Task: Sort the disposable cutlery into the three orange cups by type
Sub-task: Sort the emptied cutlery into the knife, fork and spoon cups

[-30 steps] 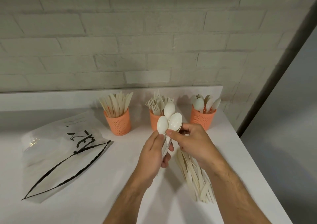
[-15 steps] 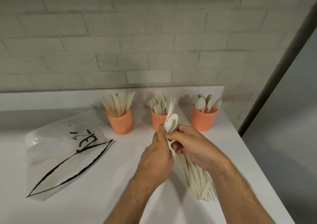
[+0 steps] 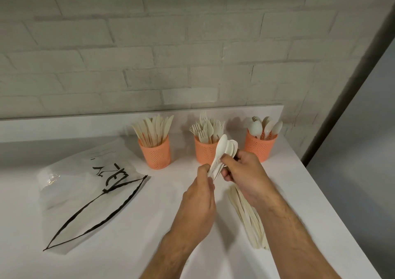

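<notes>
- The right hand (image 3: 245, 171) is gripping a small stack of pale cream disposable plastic spoons (image 3: 224, 150), thumb and curled fingers closing round the necks just below the bowls.
- The left hand (image 3: 199, 193) is pinching the lower ends of the same handles between thumb and fingertips, so both hands are sharing the bundle above the white tabletop (image 3: 128, 236).
- The bundle's long axis is running from lower left to upper right: handles down toward the left hand, bowls up and leaning toward the back of the table.
- The bowls are overlapping the middle perforated orange cup holding forks (image 3: 204, 152) in this view; whether they are touching it cannot be told.
- The perforated orange cup already holding spoons (image 3: 259, 148) is standing to the right of the bundle, just beyond the right hand's knuckles, so the right hand is the nearer one and, in my judgement, the one to carry the stack across.
- That move is likely calling for turning the handles downward so they enter the cup first.
- The perforated orange cup of knives (image 3: 155, 152) is standing well to the left.
- A loose pile of cream cutlery (image 3: 249, 221) is lying on the table under the right forearm, not yet sorted.
- A clear plastic bag with black lettering (image 3: 85, 189) is lying flat at the left.
</notes>
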The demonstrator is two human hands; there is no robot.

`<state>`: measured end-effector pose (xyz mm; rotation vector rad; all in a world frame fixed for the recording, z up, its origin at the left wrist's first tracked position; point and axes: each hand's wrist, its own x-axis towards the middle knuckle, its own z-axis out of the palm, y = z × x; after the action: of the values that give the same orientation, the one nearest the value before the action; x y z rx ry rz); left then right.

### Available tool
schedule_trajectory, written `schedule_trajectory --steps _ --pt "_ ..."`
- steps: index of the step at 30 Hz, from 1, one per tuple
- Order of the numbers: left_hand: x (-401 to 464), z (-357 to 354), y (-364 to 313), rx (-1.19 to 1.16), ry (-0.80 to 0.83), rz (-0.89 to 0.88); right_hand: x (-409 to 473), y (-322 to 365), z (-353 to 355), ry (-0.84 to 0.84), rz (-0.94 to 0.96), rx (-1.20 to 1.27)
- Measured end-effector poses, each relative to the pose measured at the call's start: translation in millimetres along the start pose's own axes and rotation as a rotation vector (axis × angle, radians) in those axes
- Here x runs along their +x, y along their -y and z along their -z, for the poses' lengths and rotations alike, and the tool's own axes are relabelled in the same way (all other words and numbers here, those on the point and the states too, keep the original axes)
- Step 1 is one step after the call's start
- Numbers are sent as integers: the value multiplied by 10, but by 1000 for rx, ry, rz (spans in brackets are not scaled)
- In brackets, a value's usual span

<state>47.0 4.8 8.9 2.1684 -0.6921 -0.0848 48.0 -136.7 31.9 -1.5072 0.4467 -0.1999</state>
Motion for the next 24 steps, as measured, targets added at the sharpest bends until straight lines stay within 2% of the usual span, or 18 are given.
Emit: schedule_trajectory --steps 3,5,8,12,14,17,19,21,24 --pt "41 -5 0 16 -49 15 -21 37 -9 125 -38 203" --pt "75 -25 29 37 -54 39 -62 39 -5 193 -26 182" --pt "110 -111 60 256 7 71 -59 -26 -3 130 40 -28" --pt "211 -216 163 396 21 14 4 -45 64 11 45 -6" --pt "296 -224 127 384 12 -60 36 -28 130 2 63 -1" --pt "362 -237 188 174 59 -121 118 74 317 -17 93 -52" --pt "414 -229 388 126 60 -134 229 209 543 -108 143 -85" --pt "426 -243 720 256 54 -98 393 373 816 -260 222 -152" --pt "344 -367 1142 449 89 -23 692 518 1201 -482 316 -441"
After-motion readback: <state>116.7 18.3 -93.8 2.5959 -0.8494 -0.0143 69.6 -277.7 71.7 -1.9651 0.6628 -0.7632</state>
